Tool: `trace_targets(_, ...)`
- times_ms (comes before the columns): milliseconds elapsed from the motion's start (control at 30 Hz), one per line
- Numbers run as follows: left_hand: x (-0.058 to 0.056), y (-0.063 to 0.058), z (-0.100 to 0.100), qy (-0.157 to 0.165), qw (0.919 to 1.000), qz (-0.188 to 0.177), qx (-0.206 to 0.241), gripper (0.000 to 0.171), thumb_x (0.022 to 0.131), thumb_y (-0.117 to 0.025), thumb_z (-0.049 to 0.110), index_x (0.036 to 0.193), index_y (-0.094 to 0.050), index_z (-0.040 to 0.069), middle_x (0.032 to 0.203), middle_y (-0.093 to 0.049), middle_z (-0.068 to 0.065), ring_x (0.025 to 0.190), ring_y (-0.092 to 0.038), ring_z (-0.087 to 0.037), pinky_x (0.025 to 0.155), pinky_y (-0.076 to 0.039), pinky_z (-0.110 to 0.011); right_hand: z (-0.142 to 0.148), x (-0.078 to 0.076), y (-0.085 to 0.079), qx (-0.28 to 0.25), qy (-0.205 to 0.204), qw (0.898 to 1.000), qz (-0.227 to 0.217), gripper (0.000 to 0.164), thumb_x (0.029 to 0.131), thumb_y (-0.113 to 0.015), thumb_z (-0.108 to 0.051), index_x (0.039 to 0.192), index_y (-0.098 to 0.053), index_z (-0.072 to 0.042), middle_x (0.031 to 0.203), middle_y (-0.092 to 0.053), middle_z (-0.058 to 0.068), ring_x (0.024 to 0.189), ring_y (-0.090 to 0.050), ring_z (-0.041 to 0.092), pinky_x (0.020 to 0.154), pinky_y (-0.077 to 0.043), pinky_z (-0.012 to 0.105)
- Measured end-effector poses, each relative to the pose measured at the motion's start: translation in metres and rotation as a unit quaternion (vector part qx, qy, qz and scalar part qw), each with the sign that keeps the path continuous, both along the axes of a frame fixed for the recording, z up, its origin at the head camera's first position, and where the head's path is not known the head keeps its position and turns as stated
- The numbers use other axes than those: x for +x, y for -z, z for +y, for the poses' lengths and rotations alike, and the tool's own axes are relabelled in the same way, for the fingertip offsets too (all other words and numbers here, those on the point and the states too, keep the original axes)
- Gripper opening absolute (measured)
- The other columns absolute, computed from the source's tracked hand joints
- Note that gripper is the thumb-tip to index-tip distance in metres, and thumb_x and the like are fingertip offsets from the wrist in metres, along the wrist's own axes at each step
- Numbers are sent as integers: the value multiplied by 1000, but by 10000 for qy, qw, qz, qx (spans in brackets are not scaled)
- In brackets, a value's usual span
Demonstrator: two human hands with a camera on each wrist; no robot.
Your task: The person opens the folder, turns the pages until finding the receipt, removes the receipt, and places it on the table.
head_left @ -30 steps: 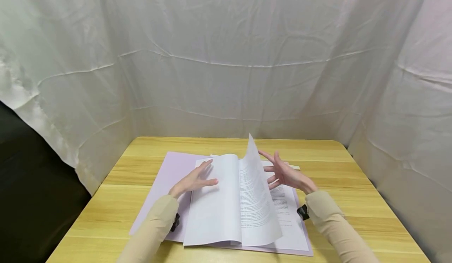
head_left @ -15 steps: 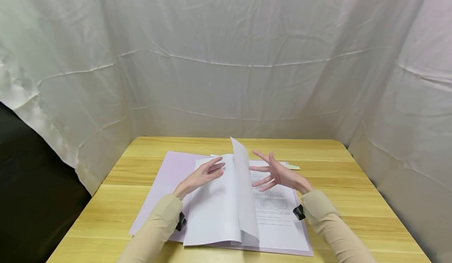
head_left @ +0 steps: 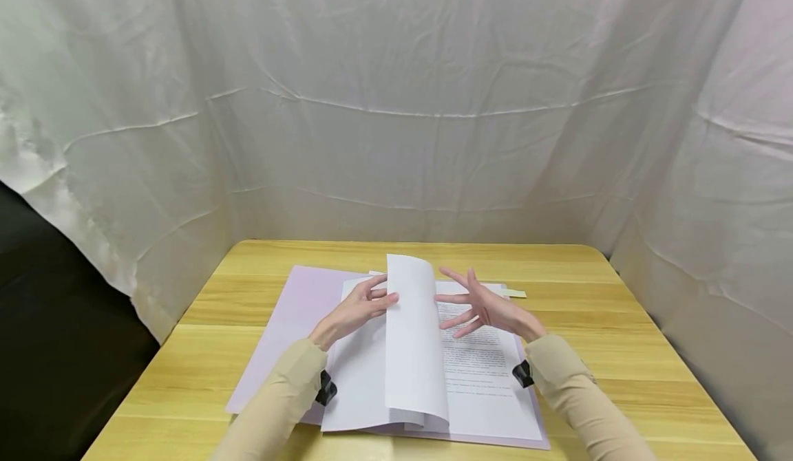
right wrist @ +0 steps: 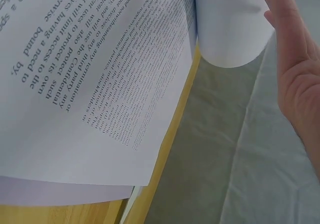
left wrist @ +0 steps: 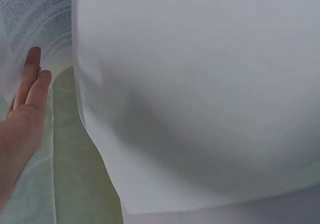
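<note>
A printed sheet (head_left: 414,337) stands curled over the middle of an open stack of papers, its blank side up in the head view. My left hand (head_left: 356,309) is at the sheet's left edge, thumb overlapping its face and fingertips partly hidden behind it. In the left wrist view, the left hand's fingers (left wrist: 33,86) look extended beside faint print. With fingers spread, my right hand (head_left: 495,307) reaches the sheet's curved right side. Printed text fills the page (head_left: 473,358) lying on the right. The right wrist view shows part of the right hand (right wrist: 295,48) beside the curl.
A pale purple folder (head_left: 303,303) lies spread under the papers on a wooden table (head_left: 582,309). Pale strip-like tabs (head_left: 514,293) stick out at the upper right of the stack. White cloth (head_left: 396,103) hangs behind and at the sides.
The sheet has swung from the right over to the left, its blank side now facing up. My left hand has moved right to its edge; the right hand followed slightly leftward.
</note>
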State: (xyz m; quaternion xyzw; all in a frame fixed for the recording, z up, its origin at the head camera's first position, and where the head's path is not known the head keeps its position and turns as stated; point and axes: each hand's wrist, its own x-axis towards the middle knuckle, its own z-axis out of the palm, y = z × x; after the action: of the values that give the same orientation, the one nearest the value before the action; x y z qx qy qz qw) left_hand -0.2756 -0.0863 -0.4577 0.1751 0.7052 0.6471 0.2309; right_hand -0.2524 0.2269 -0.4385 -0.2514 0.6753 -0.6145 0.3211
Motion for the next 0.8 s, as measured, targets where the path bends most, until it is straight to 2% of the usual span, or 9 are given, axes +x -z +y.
trace_targets(133,0,-1,4,-467,9985,-209,177,77,96,-67,10,157,-22,-1,153,-42,-33,132,-57,-38,115,-44,-52,0,1,0,15,42,10000,39,67,103,2,-59,163,6,-30,165,-21,27,127,-51,58,97,-54,61)
trace_targets(233,-2,1,5,-786,9955,-413,330,76,93,-67,1,156,-25,-2,152,-42,-33,125,-62,-36,112,-47,-51,0,1,1,19,144,9998,135,66,104,1,-59,163,2,-29,164,-24,28,127,-50,60,96,-55,60)
trace_targets(300,-2,3,4,-963,9933,-534,355,77,91,-67,-2,156,-25,-3,154,-39,-34,126,-61,-37,112,-46,-52,1,2,1,39,260,9994,230,66,105,0,-58,164,-2,-28,163,-25,30,126,-50,61,95,-55,61)
trace_targets(433,-3,4,2,-1280,9882,-783,317,79,89,-70,-1,156,-27,-2,158,-32,-33,138,-49,-45,116,-41,-56,3,1,4,223,668,9966,432,64,108,-5,-52,163,-11,-21,160,-30,33,124,-54,58,95,-55,60)
trace_targets(533,-4,5,-1,-1506,9839,-922,266,81,87,-73,1,156,-29,1,158,-35,-30,135,-53,-41,108,-50,-46,6,-1,9,461,1076,9916,556,60,111,-15,-45,162,-18,-14,156,-36,34,123,-57,55,98,-55,58)
trace_targets(667,-6,7,-4,-1736,9797,-983,202,83,85,-77,3,154,-32,4,151,-47,-28,114,-66,-28,84,-57,-28,12,-4,15,853,1552,9809,803,59,111,-31,-41,159,-25,-7,150,-44,35,123,-60,50,103,-53,56)
trace_targets(733,-7,10,-6,-1823,9786,-945,151,83,84,-78,4,153,-32,3,147,-50,-28,105,-68,-24,80,-59,-27,17,-5,19,1014,1709,9752,978,58,110,-37,-37,157,-27,-3,146,-47,36,123,-60,50,104,-52,56)
trace_targets(800,-7,12,-9,-1894,9780,-863,96,83,84,-78,4,152,-31,2,146,-51,-30,104,-68,-26,81,-60,-31,21,-6,22,1142,1884,9689,1128,57,109,-42,-32,155,-30,1,143,-50,37,123,-60,50,104,-51,57)
